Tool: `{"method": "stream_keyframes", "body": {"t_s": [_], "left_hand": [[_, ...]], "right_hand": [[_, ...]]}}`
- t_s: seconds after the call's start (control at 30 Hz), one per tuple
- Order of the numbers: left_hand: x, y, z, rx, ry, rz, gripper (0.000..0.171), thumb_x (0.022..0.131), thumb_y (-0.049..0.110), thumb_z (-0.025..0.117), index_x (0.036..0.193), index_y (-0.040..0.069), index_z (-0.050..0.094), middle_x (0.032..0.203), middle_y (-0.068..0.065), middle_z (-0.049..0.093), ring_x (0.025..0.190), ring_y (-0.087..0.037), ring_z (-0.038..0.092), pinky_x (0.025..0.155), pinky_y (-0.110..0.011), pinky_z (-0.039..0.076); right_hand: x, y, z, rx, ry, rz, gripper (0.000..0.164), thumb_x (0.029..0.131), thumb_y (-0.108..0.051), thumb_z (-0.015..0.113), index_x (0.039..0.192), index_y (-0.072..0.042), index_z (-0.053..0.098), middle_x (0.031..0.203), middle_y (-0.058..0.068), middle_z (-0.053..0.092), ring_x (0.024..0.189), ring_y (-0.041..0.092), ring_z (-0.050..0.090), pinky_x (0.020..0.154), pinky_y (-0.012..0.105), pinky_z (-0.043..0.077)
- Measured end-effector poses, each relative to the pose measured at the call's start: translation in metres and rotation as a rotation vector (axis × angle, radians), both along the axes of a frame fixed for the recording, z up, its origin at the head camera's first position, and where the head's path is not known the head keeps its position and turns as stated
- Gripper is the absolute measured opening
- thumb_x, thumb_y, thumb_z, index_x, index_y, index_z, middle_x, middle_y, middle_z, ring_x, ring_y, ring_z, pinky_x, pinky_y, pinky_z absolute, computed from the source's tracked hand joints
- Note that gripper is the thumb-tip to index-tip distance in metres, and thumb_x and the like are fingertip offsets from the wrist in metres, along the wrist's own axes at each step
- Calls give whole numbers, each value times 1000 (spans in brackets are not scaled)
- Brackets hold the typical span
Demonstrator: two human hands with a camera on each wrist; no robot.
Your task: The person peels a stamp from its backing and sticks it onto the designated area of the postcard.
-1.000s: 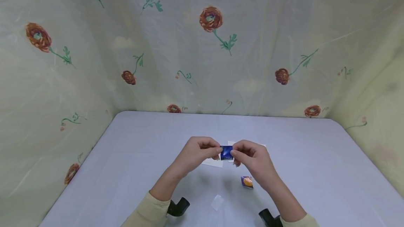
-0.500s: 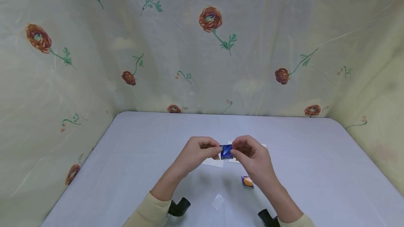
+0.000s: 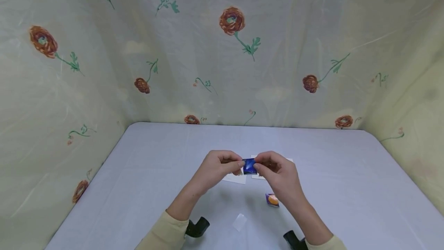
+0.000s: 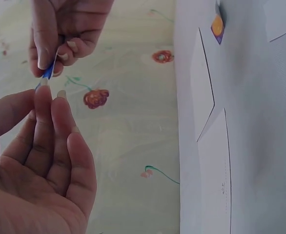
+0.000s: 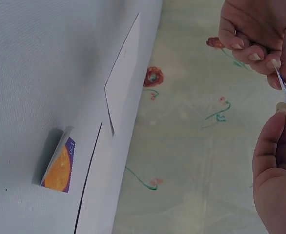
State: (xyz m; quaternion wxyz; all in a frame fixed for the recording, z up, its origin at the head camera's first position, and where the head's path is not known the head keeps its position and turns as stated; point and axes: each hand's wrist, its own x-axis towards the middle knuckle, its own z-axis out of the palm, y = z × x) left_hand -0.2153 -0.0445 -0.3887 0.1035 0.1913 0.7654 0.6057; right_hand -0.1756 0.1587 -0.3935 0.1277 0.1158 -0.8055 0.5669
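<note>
Between my hands, above the table, is a small blue stamp (image 3: 249,166). My left hand (image 3: 222,164) pinches its left edge between thumb and fingertip. The right hand (image 3: 277,169) grips the opposite edge the same way. In the left wrist view the stamp (image 4: 49,71) is seen almost edge-on, with a white layer beside the blue. The right wrist view gives a thin edge of it, mostly covered by fingertips. An orange and purple stamp (image 3: 272,200) with a toothed edge lies on the table near the right forearm, partly bent up.
Two white cards or envelopes lie behind the hands, a left one (image 3: 234,179) and a right one (image 3: 258,177), both partly covered. A small whitish paper square (image 3: 239,222) lies nearer the front. Flowered curtain (image 3: 270,68) surrounds the white table (image 3: 166,142).
The right fingers rose a little half a second ago and have come down again at the blue stamp's edge. The left hand has barely moved.
</note>
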Motion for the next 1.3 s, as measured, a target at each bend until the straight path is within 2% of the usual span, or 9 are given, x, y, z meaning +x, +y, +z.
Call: {"method": "stream_keyframes", "body": {"t_s": [0.2,0.4,0.6,0.73,0.83,0.97,1.03,1.13,1.3], "left_hand": [[0,0,-2,-22,11,21,17,94,30,69,99,16,77,90,-3,74,82,-15,67,89,-48,55],[-3,-1,-3,-44,40,39,15,94,30,68,102,19,77,100,-6,76,82,-14,69,84,-41,57],[-4,-3,-3,-95,85,72,14,93,29,70,99,19,77,93,-2,75,80,-14,68,77,-35,56],[-5,-5,-4,-116,96,85,17,93,29,70,102,16,77,91,1,74,81,-14,67,77,-39,57],[-5,-6,-4,-138,95,92,17,93,31,70,103,18,76,94,5,73,84,-13,67,78,-41,57],[-4,-8,-4,-202,114,108,12,93,32,70,102,27,74,99,10,72,90,-11,66,76,-32,55],[-4,-9,-5,-253,139,117,13,93,32,70,104,28,74,100,11,72,92,-11,64,75,-30,54],[-6,-11,-7,-335,174,125,18,93,33,69,109,26,73,104,9,72,96,-12,63,75,-30,54],[-10,-14,-12,-468,208,129,28,94,35,68,118,22,72,118,6,71,109,-15,62,87,-36,53]], "right_hand": [[0,0,0,10,-12,-18,10,93,-16,69,102,-11,71,97,7,71,84,16,66,75,20,58],[0,-1,0,29,-14,-41,10,93,-16,70,102,-11,72,98,7,72,84,15,66,75,19,57],[-1,0,0,24,-18,-49,10,93,-14,70,102,-11,72,99,7,72,84,15,66,75,19,57],[-2,0,-1,21,-19,-49,10,93,-15,70,102,-12,72,100,7,72,84,15,65,75,19,57],[-3,1,-2,21,-20,-51,10,93,-14,70,102,-11,72,100,7,72,84,16,66,75,19,57],[-2,0,-2,19,-29,-52,10,93,-14,70,102,-11,72,100,8,72,84,15,66,75,19,57],[-2,0,-2,20,-31,-51,10,93,-14,70,102,-11,72,100,8,72,84,15,65,75,19,57],[-3,0,-2,21,-32,-47,10,93,-14,70,102,-11,72,100,8,71,84,15,65,75,19,57],[-3,0,-3,24,-33,-48,10,93,-14,70,103,-11,72,101,8,71,86,15,65,76,19,57]]}}
